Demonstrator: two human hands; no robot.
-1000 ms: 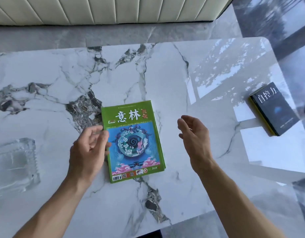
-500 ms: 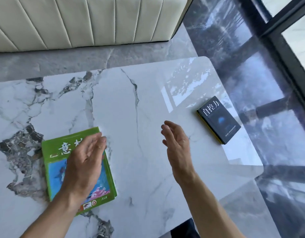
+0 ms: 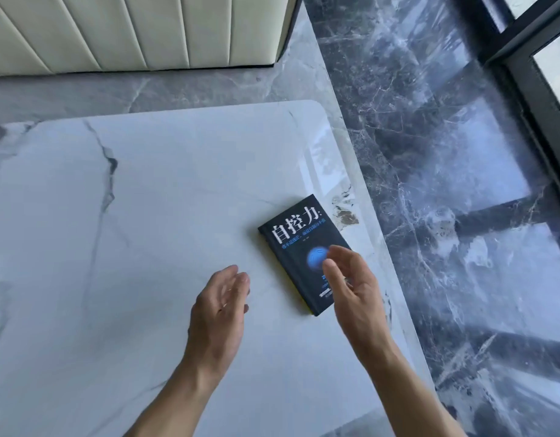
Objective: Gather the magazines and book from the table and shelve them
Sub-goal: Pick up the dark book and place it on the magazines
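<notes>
My right hand (image 3: pixel 354 288) hovers over the lower half of the dark hardcover book with white characters (image 3: pixel 299 239), fingers spread, gripping nothing. My left hand (image 3: pixel 220 305) hangs open just beside it. The book lies flat near the white marble table's (image 3: pixel 114 247) right edge.

Dark book (image 3: pixel 299 247) cover, large white title 自控力, smaller blue subtitle line beneath too blurred to read
</notes>
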